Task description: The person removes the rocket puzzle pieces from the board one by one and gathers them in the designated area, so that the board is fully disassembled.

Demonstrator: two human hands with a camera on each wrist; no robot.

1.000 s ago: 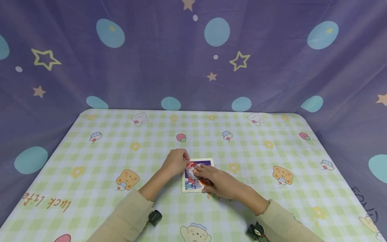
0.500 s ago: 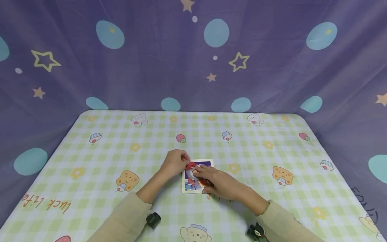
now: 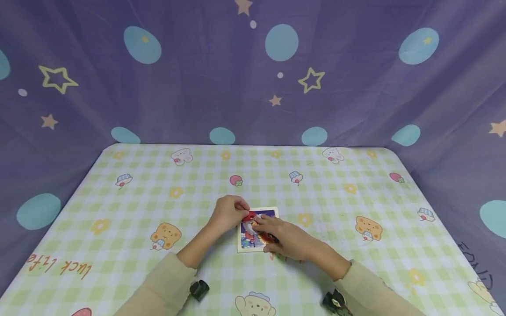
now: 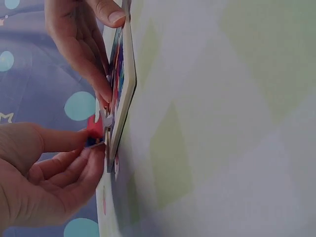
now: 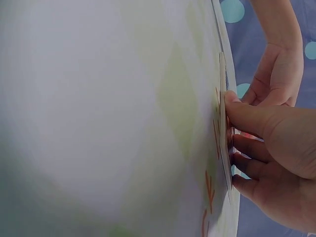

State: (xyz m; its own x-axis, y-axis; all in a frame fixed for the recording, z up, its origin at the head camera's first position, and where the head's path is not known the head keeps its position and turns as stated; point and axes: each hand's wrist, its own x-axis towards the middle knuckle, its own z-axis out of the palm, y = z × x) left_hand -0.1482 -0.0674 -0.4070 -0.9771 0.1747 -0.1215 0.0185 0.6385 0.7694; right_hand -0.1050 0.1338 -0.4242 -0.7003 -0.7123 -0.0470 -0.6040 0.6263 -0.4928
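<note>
A small picture puzzle (image 3: 248,244) with a pale frame lies on the table, printed in dark blue, red and orange. At its far left corner, my left hand (image 3: 228,213) pinches a red puzzle piece (image 4: 95,127) between thumb and fingers. That piece is tilted up from the board in the left wrist view, its lower edge right at the puzzle's surface. My right hand (image 3: 290,238) rests on the right part of the picture with its fingers stretched out and hides much of it. Its thumb (image 5: 231,98) touches the frame's near edge.
A checked green and white tablecloth (image 3: 324,193) with printed cartoons covers the table. A purple curtain (image 3: 205,79) hangs behind and at both sides. Dark wrist-worn devices (image 3: 199,289) sit under both cuffs, close over the cloth.
The red piece has tipped up more in my left hand's pinch. My left forearm has shifted slightly left and towards me. My right hand stays on the puzzle.
</note>
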